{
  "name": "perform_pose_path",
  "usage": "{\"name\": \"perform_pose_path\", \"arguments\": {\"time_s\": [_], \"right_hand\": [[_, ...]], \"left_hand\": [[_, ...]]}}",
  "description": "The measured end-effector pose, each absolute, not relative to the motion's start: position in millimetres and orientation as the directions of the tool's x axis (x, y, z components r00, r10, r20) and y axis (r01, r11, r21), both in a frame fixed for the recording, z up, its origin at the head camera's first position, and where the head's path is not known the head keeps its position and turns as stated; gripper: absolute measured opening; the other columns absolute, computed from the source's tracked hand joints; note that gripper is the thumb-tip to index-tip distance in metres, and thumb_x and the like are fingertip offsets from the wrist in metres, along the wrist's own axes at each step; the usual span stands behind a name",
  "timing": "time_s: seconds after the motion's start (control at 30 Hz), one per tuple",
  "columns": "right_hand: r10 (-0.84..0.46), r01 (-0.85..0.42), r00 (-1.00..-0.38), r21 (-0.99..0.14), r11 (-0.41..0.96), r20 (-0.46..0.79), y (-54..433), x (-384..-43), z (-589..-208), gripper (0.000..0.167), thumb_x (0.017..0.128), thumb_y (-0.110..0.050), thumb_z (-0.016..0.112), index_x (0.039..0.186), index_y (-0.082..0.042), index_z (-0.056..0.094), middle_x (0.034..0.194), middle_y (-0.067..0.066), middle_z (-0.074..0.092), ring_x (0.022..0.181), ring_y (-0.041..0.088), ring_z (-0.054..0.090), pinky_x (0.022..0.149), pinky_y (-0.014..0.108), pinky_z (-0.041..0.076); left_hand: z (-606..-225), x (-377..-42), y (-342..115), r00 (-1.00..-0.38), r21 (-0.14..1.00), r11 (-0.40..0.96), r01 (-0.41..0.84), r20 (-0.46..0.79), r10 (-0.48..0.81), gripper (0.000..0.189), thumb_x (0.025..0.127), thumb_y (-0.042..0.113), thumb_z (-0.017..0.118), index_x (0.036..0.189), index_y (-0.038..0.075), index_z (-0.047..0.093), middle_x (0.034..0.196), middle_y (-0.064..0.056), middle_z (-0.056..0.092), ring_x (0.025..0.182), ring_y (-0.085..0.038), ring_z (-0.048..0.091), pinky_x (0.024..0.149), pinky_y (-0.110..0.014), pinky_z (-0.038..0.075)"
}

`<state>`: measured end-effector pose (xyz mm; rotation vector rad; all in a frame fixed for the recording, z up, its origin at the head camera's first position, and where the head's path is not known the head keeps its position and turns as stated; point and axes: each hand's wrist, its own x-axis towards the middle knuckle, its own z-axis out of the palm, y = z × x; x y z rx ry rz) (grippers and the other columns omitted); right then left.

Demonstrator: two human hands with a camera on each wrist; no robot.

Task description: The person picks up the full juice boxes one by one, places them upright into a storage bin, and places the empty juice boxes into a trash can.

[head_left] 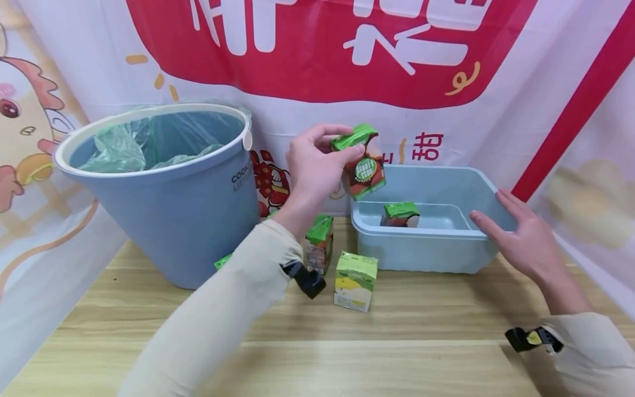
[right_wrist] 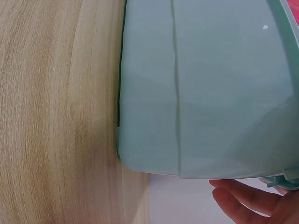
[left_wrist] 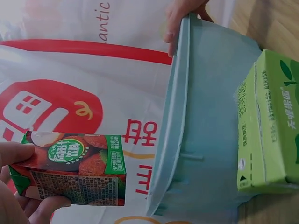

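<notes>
My left hand (head_left: 317, 160) grips a small juice box (head_left: 366, 171) with a green top and red fruit print, tilted above the left end of a light blue plastic basin (head_left: 426, 251). In the left wrist view, fingers and thumb pinch one end of this juice box (left_wrist: 74, 168), which shows Chinese lettering. My right hand (head_left: 531, 242) holds the basin at its right end, the thumb by the front rim and the fingers along the end wall. Inside the basin stands another green-topped juice box (head_left: 401, 215).
A yellow-green carton (head_left: 355, 281) stands on the wooden table (head_left: 397, 353) before the basin. Behind it is another green-topped juice box (head_left: 319, 245). At left stands a tall blue bin (head_left: 198, 209) with a bag liner; a green corner (head_left: 222, 261) shows beside my sleeve. Printed cloth (head_left: 297, 71) hangs behind.
</notes>
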<state>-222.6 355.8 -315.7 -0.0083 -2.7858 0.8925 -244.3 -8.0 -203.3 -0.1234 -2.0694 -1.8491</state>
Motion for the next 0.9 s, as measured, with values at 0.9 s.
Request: {"name": "perform_pose_path", "arguments": {"time_s": [0.9], "right_hand": [[0.057, -0.079, -0.975, -0.572, 0.816, 0.217, 357.2, -223.2, -316.5, 0.091, 0.102, -0.063, 0.053, 0.171, -0.019, 0.012, 0.180, 0.017, 0.010, 0.162, 0.055, 0.011, 0.110, 0.088, 0.023]], "left_hand": [[-243.6, -293.4, 70.2, -0.881, 0.974, 0.104, 0.202, 0.227, -0.415, 0.021, 0.085, 0.019, 0.090, 0.104, 0.026, 0.082, 0.099, 0.006, 0.076, 0.119, -0.013, 0.058, 0.101, -0.039, 0.051]]}}
